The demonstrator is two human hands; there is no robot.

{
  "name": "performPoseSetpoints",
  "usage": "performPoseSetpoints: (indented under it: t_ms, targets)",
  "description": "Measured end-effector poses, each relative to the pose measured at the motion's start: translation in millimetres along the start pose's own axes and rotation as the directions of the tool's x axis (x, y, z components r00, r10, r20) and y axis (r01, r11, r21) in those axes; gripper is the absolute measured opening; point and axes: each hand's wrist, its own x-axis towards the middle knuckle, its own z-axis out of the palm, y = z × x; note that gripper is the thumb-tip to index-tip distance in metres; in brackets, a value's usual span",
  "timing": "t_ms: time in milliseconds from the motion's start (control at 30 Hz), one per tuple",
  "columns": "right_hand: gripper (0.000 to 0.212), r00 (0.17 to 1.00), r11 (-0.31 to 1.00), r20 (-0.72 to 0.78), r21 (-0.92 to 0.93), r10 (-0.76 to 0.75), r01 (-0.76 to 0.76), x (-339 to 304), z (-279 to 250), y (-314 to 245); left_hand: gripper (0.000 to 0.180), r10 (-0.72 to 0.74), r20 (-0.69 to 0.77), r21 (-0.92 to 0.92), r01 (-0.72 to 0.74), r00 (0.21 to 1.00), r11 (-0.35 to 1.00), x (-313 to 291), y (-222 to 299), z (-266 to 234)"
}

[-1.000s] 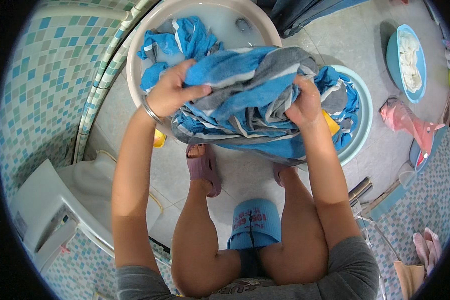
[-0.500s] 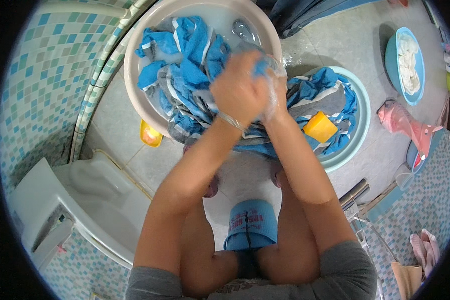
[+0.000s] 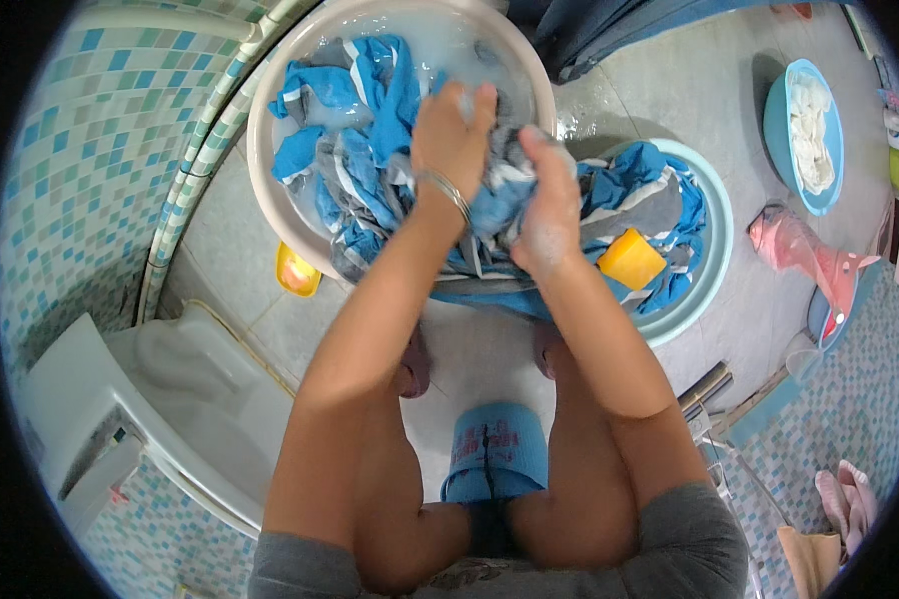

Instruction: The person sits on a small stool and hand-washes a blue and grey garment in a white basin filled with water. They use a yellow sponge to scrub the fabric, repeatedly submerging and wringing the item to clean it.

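Observation:
A blue, grey and white striped cloth [image 3: 385,95] lies soaked and crumpled in a pale pink basin [image 3: 261,170] of cloudy water. My left hand [image 3: 451,145], with bracelets at the wrist, is over the wet cloth with its fingers stretched out. My right hand [image 3: 552,215], wet with suds, is held at the basin's right rim, fingers extended and palm turned inward. Bunched wet cloth sits between the two hands. The fabric spreads over the rim to a light blue basin [image 3: 721,235] on the right, where a yellow block [image 3: 632,260], apparently soap, rests on it.
A small yellow dish [image 3: 298,272] stands on the tiled floor beside the pink basin. At left is a white squat toilet [image 3: 185,369]. A blue basin with white cloth [image 3: 813,135] and a pink bag [image 3: 804,250] are at right. Between my legs is a blue bucket [image 3: 499,449].
My hands were pressed together around bunched cloth at the basin's right rim. Now they are apart with fingers extended, the left moved slightly left, and the cloth has dropped between them.

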Motion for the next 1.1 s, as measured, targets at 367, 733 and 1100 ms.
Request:
performPoseSetpoints:
  t_ms: [367, 733, 1100]
  targets:
    - [0.048, 0.980, 0.964, 0.049, 0.172, 0.195, -0.201, -6, -30, -31, 0.023, 0.328, 0.228, 0.039, -0.345, 0.917, 0.938, 16, 5, -20]
    - [0.085, 0.877, 0.926, 0.458, 0.247, 0.147, -0.285, -10, -108, -70, 0.056, 0.386, 0.459, 0.097, -0.477, 0.800, 0.873, -24, -61, -82]
    - [0.042, 0.947, 0.851, 0.200, -0.511, 0.251, -0.117, -25, -101, -48, 0.060, -0.308, 0.705, -0.480, 0.749, 0.639, 0.456, -82, 10, -59]
